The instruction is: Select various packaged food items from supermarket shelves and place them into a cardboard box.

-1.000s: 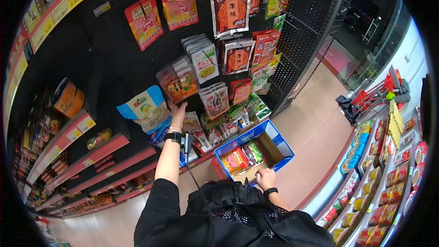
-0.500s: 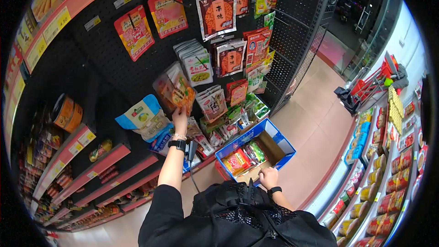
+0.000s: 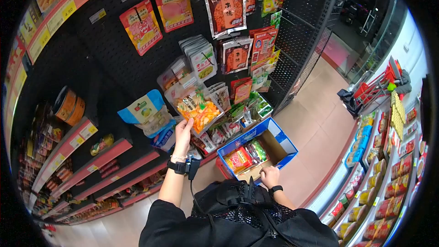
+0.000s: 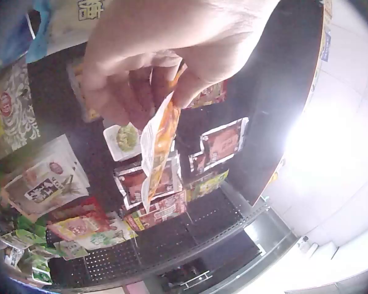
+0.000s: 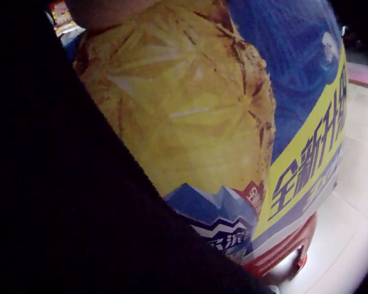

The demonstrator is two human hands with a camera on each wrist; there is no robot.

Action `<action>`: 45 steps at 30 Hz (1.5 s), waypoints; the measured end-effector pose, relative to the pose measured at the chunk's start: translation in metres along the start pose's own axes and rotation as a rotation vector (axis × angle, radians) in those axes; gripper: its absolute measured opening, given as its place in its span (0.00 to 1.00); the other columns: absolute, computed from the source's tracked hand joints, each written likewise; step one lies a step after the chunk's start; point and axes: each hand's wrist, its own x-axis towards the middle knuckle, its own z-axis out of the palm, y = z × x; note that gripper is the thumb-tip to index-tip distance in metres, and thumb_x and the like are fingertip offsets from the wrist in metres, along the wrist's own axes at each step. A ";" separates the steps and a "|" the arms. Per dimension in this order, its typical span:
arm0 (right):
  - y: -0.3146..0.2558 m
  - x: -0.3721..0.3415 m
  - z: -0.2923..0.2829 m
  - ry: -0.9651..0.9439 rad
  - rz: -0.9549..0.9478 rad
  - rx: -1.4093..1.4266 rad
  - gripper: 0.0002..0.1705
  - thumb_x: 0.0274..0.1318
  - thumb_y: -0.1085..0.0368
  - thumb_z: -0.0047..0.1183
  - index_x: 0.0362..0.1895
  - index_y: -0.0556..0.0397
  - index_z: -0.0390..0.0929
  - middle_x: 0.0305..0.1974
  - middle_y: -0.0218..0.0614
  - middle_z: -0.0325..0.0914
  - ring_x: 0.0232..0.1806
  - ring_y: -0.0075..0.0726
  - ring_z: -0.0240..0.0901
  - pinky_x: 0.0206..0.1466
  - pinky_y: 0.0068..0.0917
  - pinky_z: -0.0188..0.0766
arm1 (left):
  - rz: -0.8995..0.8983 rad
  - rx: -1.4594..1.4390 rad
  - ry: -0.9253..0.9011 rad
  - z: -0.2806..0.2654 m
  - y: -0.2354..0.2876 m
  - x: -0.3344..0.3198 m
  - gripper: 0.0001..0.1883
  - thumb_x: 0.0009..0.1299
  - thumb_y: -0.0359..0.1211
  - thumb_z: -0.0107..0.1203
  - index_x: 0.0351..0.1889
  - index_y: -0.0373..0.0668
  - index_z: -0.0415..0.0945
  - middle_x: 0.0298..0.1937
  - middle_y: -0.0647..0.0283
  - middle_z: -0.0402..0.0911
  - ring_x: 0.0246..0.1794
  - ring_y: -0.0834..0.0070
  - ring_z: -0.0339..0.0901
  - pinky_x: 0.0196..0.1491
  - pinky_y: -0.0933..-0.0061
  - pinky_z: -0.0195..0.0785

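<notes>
In the head view the left hand pinches the lower left edge of a clear-fronted packet of orange food, tilted in front of the hanging packets. The left wrist view shows that packet edge-on between thumb and fingers of the left hand. The right hand grips the near edge of a blue cardboard box, which holds a red-and-yellow packet and green ones. The box's printed outer wall fills much of the right wrist view, where the right fingers are hidden.
Seasoning packets hang from hooks on a black pegboard. A blue-and-white bag stands left of the left hand. Shelves run along the left side, stocked shelves along the right. A red cart stands beyond the aisle.
The left hand has drawn the orange packet away from the pegboard, toward the body and slightly right; its front now faces up. The right hand has stayed on the box edge.
</notes>
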 end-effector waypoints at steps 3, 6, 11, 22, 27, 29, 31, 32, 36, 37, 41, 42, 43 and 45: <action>-0.002 0.001 -0.002 0.004 0.001 0.012 0.08 0.32 0.64 0.42 0.09 0.46 0.72 0.16 0.33 0.70 0.24 0.38 0.65 0.29 0.36 0.57 | -0.044 -0.116 -0.064 0.002 0.013 -0.009 0.11 0.62 0.36 0.48 0.28 0.36 0.71 0.27 0.72 0.72 0.26 0.89 0.62 0.31 0.86 0.55; -0.002 0.001 -0.002 0.014 0.005 0.015 0.08 0.32 0.64 0.42 0.09 0.46 0.71 0.16 0.33 0.70 0.23 0.38 0.65 0.28 0.36 0.57 | -0.009 -0.093 -0.129 0.007 0.018 -0.021 0.11 0.62 0.36 0.49 0.27 0.36 0.72 0.25 0.73 0.71 0.25 0.89 0.63 0.30 0.86 0.57; -0.027 0.018 -0.032 -0.113 0.262 0.288 0.08 0.38 0.62 0.45 0.20 0.50 0.75 0.18 0.38 0.71 0.26 0.39 0.67 0.34 0.31 0.63 | -0.008 0.346 -0.395 -0.001 0.005 -0.033 0.13 0.61 0.37 0.49 0.27 0.34 0.72 0.22 0.73 0.70 0.25 0.88 0.63 0.28 0.83 0.59; -0.043 0.062 -0.082 -0.276 0.421 1.697 0.23 0.49 0.61 0.47 0.49 0.58 0.64 0.44 0.38 0.68 0.44 0.29 0.65 0.45 0.28 0.64 | 0.006 0.478 -0.997 0.057 -0.046 -0.059 0.09 0.60 0.32 0.47 0.29 0.35 0.70 0.28 0.63 0.68 0.30 0.77 0.65 0.35 0.80 0.58; -0.021 0.055 -0.072 -0.193 0.294 1.007 0.17 0.51 0.63 0.45 0.43 0.62 0.70 0.31 0.29 0.72 0.29 0.18 0.65 0.31 0.17 0.64 | 0.329 0.932 -0.660 0.056 -0.061 -0.075 0.12 0.54 0.33 0.49 0.36 0.38 0.72 0.43 0.54 0.67 0.46 0.59 0.63 0.48 0.63 0.57; -0.025 0.051 -0.068 -0.095 0.435 0.916 0.16 0.50 0.64 0.45 0.42 0.61 0.71 0.29 0.27 0.71 0.28 0.16 0.64 0.29 0.16 0.63 | 0.207 1.046 -0.623 0.048 -0.077 -0.081 0.19 0.56 0.37 0.49 0.44 0.40 0.67 0.52 0.45 0.58 0.54 0.49 0.53 0.54 0.60 0.51; -0.010 0.048 -0.047 0.012 0.485 0.923 0.15 0.51 0.65 0.45 0.41 0.61 0.71 0.25 0.27 0.71 0.25 0.16 0.63 0.25 0.16 0.62 | 0.120 1.132 -0.669 0.041 -0.082 -0.088 0.25 0.54 0.39 0.51 0.49 0.39 0.63 0.56 0.39 0.49 0.58 0.47 0.48 0.57 0.59 0.46; -0.002 0.045 -0.044 -0.043 0.570 0.945 0.15 0.52 0.65 0.44 0.43 0.59 0.71 0.26 0.26 0.70 0.25 0.16 0.63 0.26 0.16 0.62 | 0.141 1.194 -0.722 0.037 -0.084 -0.090 0.26 0.54 0.39 0.51 0.50 0.38 0.62 0.57 0.40 0.48 0.59 0.48 0.46 0.58 0.59 0.45; 0.009 0.045 -0.023 -0.026 0.695 0.890 0.13 0.49 0.63 0.45 0.35 0.60 0.74 0.20 0.32 0.73 0.20 0.26 0.67 0.26 0.24 0.63 | 0.043 1.301 -0.876 0.031 -0.102 -0.094 0.29 0.55 0.41 0.50 0.53 0.39 0.59 0.60 0.41 0.43 0.61 0.48 0.42 0.59 0.58 0.43; 0.016 0.045 -0.010 -0.025 0.700 0.891 0.13 0.49 0.63 0.45 0.35 0.60 0.74 0.20 0.32 0.73 0.20 0.26 0.67 0.26 0.24 0.63 | -0.037 1.310 -0.921 0.031 -0.102 -0.095 0.30 0.55 0.42 0.50 0.54 0.40 0.58 0.61 0.41 0.42 0.61 0.48 0.41 0.59 0.58 0.42; 0.024 0.050 0.024 -0.198 0.509 0.732 0.15 0.53 0.64 0.42 0.42 0.59 0.71 0.25 0.25 0.70 0.22 0.17 0.63 0.25 0.16 0.64 | -0.062 1.363 -0.944 0.038 -0.098 -0.098 0.30 0.56 0.43 0.50 0.55 0.42 0.58 0.62 0.42 0.40 0.61 0.47 0.40 0.59 0.57 0.43; 0.019 0.053 0.026 -0.253 0.546 0.812 0.15 0.53 0.64 0.42 0.42 0.59 0.71 0.27 0.27 0.70 0.24 0.18 0.63 0.27 0.17 0.64 | -0.060 1.381 -0.936 0.039 -0.098 -0.099 0.29 0.56 0.43 0.50 0.55 0.42 0.58 0.62 0.43 0.40 0.61 0.47 0.40 0.59 0.56 0.43; 0.009 0.055 0.027 -0.309 0.582 0.892 0.15 0.53 0.64 0.41 0.42 0.59 0.71 0.30 0.28 0.71 0.27 0.19 0.64 0.29 0.17 0.64 | -0.058 1.400 -0.928 0.040 -0.099 -0.100 0.29 0.56 0.43 0.49 0.55 0.43 0.58 0.62 0.43 0.40 0.61 0.47 0.39 0.59 0.56 0.43; -0.005 0.057 0.028 -0.298 0.703 1.094 0.17 0.52 0.64 0.41 0.44 0.61 0.69 0.36 0.33 0.70 0.34 0.20 0.64 0.33 0.18 0.64 | -0.036 1.412 -0.916 0.039 -0.101 -0.102 0.29 0.56 0.42 0.49 0.55 0.43 0.59 0.62 0.42 0.41 0.61 0.46 0.41 0.59 0.56 0.44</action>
